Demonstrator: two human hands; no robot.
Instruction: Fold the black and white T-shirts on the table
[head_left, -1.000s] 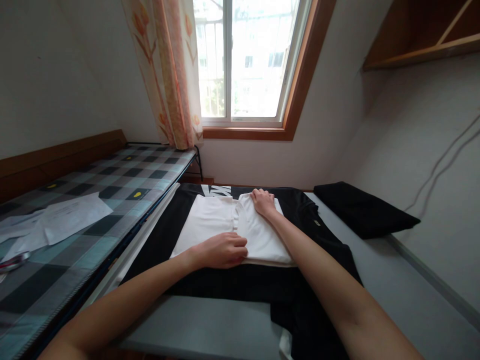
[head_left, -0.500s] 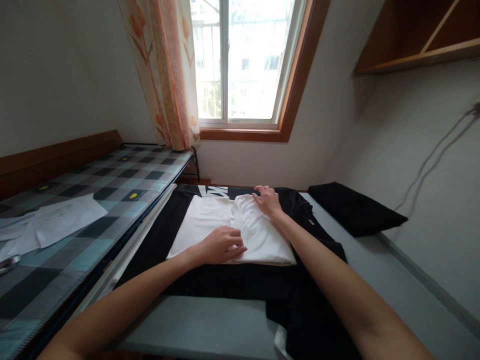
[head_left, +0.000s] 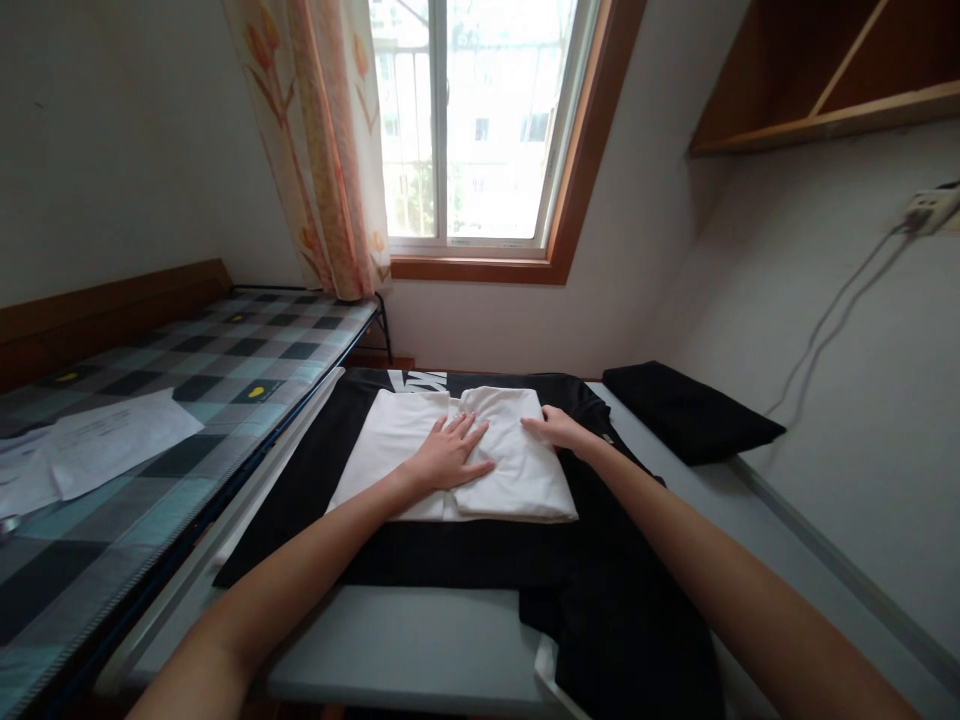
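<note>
A folded white shirt (head_left: 517, 475) lies on top of a spread black T-shirt (head_left: 465, 555) with white lettering at its far edge. My left hand (head_left: 452, 452) rests flat on the middle of the white shirt, its fingers spread. At the shirt's right edge, my right hand (head_left: 562, 430) grips the cloth, with the thumb on top and the other fingers partly hidden at the edge. One black sleeve (head_left: 626, 630) hangs toward me, a bit of white cloth (head_left: 549, 665) showing beside it.
The grey table (head_left: 405, 640) stands beside a bed with a checked cover (head_left: 172, 370), where papers (head_left: 120, 445) lie. Folded black cloth (head_left: 682, 410) sits at the back right near the wall. A cord (head_left: 832, 315) hangs there, below a wooden shelf (head_left: 817, 130).
My left hand has moved up and flattened with fingers spread on the white shirt. My right hand has come down from the far edge to the shirt's right side. The view has shifted slightly.
</note>
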